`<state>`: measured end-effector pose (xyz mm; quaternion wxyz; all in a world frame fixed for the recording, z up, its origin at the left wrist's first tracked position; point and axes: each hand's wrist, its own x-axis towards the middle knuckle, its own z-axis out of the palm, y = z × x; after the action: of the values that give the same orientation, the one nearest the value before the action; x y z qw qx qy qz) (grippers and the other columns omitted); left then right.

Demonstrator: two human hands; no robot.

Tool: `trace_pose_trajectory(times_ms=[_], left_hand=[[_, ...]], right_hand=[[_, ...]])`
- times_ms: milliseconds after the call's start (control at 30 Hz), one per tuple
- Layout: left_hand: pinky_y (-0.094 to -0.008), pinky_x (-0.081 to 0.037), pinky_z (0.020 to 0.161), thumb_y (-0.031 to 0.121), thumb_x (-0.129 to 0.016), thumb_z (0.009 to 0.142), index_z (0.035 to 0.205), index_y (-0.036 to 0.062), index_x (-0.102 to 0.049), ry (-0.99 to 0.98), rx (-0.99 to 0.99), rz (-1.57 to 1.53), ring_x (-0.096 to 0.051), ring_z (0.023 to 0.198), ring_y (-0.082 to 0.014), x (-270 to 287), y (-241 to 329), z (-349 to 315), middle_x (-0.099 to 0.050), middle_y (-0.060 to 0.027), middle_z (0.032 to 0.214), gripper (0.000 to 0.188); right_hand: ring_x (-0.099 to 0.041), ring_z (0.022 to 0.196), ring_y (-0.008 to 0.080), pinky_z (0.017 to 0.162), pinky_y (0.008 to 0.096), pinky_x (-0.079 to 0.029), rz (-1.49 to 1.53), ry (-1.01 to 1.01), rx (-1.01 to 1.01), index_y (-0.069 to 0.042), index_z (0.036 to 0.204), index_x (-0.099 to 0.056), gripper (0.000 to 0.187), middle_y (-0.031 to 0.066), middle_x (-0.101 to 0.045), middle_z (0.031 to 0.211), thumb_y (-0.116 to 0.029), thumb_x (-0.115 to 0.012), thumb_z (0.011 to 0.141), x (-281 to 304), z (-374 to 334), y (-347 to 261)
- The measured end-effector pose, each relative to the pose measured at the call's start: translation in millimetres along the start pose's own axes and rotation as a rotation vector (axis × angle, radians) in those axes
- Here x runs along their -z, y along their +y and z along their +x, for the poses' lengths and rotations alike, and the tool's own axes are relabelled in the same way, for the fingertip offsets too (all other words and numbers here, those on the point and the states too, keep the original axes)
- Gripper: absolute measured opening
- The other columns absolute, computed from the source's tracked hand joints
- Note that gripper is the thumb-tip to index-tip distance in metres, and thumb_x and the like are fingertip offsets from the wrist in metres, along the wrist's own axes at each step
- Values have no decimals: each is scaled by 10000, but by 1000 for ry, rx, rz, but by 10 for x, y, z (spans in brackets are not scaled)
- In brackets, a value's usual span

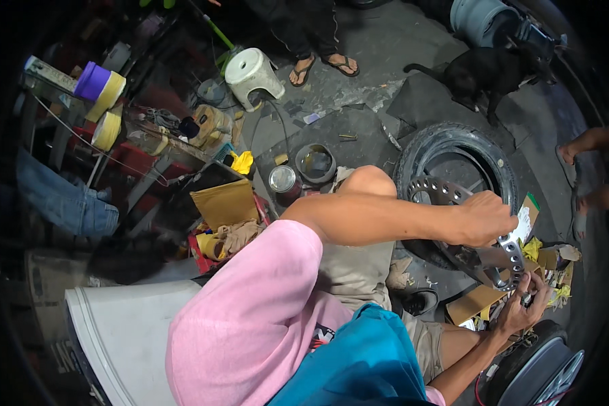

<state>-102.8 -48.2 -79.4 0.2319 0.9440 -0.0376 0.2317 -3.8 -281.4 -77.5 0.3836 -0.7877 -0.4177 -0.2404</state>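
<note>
A silver metal brake disc (440, 189) with round holes along its ring is held up at the right, in front of a black tyre (413, 159) lying on the floor. My left hand (484, 220), its arm stretched across my body, is closed on the disc's ring. My right hand (524, 304) is at the disc's lower edge, fingers curled against the holed rim. Some small dark thing shows by its fingers, too small to name. Part of the disc is hidden behind my left hand and forearm.
A cardboard box (468, 306) of odds and ends sits below the disc, near a wheel (545, 372). A black four-legged animal (477, 74), white stool (250, 73), can (284, 181) and bowl (316, 162) are farther off. A person's sandalled feet (303, 70) stand at the back.
</note>
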Motion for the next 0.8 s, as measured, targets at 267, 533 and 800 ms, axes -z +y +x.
trace_pose_trajectory(times_ms=[267, 533, 800], left_hand=[[-523, -510, 544, 81, -731, 680, 864, -29, -636, -20, 24, 0, -676, 617, -432, -13, 5, 12, -637, -213, 618, 234], [-515, -526, 567, 104, -753, 680, 875, -17, -644, -33, 46, 28, -682, 628, -430, 57, -7, -14, -649, -208, 633, 254], [-532, -523, 614, 143, -770, 736, 964, 51, -612, -58, 44, 17, -671, 682, -444, 82, -48, 11, -647, -188, 665, 292]], right_hand=[[-478, 726, 165, 647, 323, -391, 36, 15, -32, 22, 947, -700, 189, 52, -579, 849, -161, -739, 963, -31, 15, -11], [-480, 710, 156, 636, 301, -381, 54, 24, -19, 38, 931, -685, 194, 55, -586, 820, -148, -719, 977, -12, -49, 63], [-437, 649, 168, 591, 314, -353, 77, 19, -147, 26, 852, -671, 121, 57, -472, 725, -44, -753, 906, 57, -7, 117]])
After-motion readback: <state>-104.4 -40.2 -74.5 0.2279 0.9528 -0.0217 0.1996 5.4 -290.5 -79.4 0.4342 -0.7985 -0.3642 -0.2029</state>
